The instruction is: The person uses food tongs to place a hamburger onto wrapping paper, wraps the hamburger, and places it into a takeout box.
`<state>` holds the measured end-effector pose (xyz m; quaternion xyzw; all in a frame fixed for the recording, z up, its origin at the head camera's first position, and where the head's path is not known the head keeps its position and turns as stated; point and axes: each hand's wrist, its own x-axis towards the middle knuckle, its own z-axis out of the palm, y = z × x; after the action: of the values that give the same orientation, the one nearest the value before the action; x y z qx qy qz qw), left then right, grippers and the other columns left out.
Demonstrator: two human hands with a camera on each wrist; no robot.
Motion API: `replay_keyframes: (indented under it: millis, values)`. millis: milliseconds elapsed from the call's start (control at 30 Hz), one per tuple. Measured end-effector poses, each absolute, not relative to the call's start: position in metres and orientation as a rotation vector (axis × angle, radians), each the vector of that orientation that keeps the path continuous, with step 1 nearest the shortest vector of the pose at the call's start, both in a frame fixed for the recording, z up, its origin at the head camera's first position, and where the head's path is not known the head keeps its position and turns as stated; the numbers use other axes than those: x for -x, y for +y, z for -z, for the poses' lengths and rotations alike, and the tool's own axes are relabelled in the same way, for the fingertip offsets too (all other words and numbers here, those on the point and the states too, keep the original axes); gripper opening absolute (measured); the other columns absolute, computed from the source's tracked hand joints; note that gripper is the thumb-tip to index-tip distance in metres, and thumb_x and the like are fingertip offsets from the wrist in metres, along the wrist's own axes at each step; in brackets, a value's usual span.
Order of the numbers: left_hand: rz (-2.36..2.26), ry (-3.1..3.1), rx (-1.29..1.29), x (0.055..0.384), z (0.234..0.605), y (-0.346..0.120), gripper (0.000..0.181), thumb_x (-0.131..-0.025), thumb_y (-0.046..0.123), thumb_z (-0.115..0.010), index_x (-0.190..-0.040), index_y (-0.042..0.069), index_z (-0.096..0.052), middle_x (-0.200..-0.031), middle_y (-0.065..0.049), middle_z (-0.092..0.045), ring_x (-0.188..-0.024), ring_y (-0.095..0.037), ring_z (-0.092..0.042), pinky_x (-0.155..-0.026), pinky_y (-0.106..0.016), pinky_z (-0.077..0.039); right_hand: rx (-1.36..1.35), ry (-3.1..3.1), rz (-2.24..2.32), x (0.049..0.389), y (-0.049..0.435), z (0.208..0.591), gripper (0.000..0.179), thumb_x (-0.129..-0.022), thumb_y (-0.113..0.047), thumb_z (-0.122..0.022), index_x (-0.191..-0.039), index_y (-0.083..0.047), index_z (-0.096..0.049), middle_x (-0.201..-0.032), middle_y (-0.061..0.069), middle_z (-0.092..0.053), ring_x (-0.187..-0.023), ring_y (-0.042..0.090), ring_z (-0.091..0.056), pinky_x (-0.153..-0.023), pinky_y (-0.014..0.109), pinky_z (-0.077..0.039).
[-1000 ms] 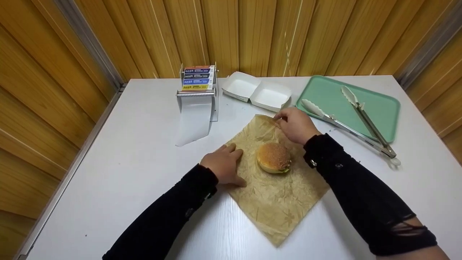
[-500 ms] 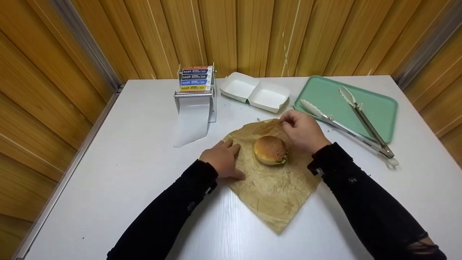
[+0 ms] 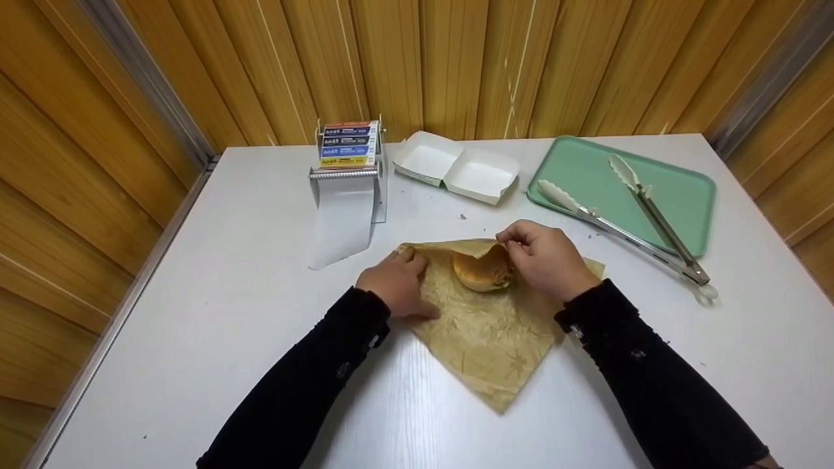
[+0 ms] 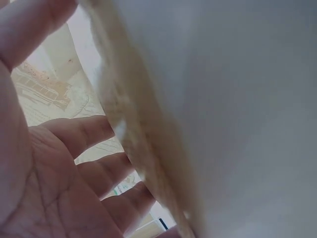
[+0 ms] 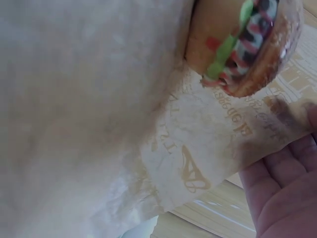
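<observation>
A sheet of brown wrapping paper (image 3: 482,342) lies cornerwise on the table, with a hamburger (image 3: 479,277) in its upper middle. My right hand (image 3: 546,257) pinches the far edge of the paper, which is folded toward me over the back of the sesame bun. In the right wrist view, the hamburger (image 5: 245,42) shows its lettuce and sauce-streaked side beside the printed paper. At the paper's left edge rests my left hand (image 3: 394,286), fingers spread and thumb on the sheet. The left wrist view shows its fingers (image 4: 106,173) reaching against the paper's edge.
A label dispenser (image 3: 345,176) with a hanging white strip stands at the back left. Beside it lies an opened white burger box (image 3: 427,158). At the back right, metal tongs (image 3: 658,212) lie partly across a green tray (image 3: 700,215).
My right hand has drawn the paper's far corner toward me, folding it over the back of the bun. The left hand keeps its place at the left edge.
</observation>
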<state>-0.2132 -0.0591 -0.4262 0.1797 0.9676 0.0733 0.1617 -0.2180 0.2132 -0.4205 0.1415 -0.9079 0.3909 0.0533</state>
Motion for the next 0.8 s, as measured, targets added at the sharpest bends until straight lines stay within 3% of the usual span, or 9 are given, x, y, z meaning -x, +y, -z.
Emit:
replay_keyframes:
  millis: [167,433,633,800]
  values:
    - [-0.215,2.752,-0.485,0.217,0.426,-0.059,0.105,-0.081,0.066,-0.082,-0.164,0.017,-0.039,-0.174,-0.013,-0.027,-0.162,-0.033,-0.025,-0.119,-0.056,-0.043,-0.487,-2.75,-1.149,0.211,0.213,0.429,0.015,-0.103,-0.006,-0.061,-0.108,-0.006,-0.076,-0.115,0.01,-0.08,-0.113,0.03,-0.073,-0.1,0.05,-0.057]
    - [-0.187,2.75,-0.481,0.221,0.429,-0.059,0.106,-0.081,0.068,-0.08,-0.163,0.016,-0.039,-0.174,-0.012,-0.029,-0.161,-0.032,-0.027,-0.121,-0.052,-0.042,-0.572,-2.773,-1.012,0.205,0.213,0.434,0.015,-0.101,-0.005,-0.062,-0.104,-0.007,-0.077,-0.118,0.011,-0.079,-0.113,0.036,-0.074,-0.102,0.054,-0.057]
    - [-0.192,2.76,-0.482,0.221,0.427,-0.059,0.106,-0.081,0.068,-0.081,-0.163,0.014,-0.04,-0.172,-0.011,-0.032,-0.16,-0.032,-0.028,-0.12,-0.053,-0.043,-0.608,-2.826,-0.933,0.204,0.214,0.432,0.016,-0.1,-0.006,-0.063,-0.108,-0.008,-0.077,-0.111,0.01,-0.08,-0.112,0.034,-0.074,-0.102,0.054,-0.057]
    - [-0.169,2.792,-0.46,0.217,0.428,-0.057,0.104,-0.081,0.068,-0.08,-0.162,0.015,-0.041,-0.17,-0.012,-0.035,-0.157,-0.035,-0.034,-0.113,-0.055,-0.05,-0.629,-2.876,-0.9,0.203,0.217,0.43,0.018,-0.103,-0.022,-0.063,-0.113,-0.012,-0.076,-0.116,0.009,-0.079,-0.114,0.033,-0.073,-0.104,0.055,-0.055]
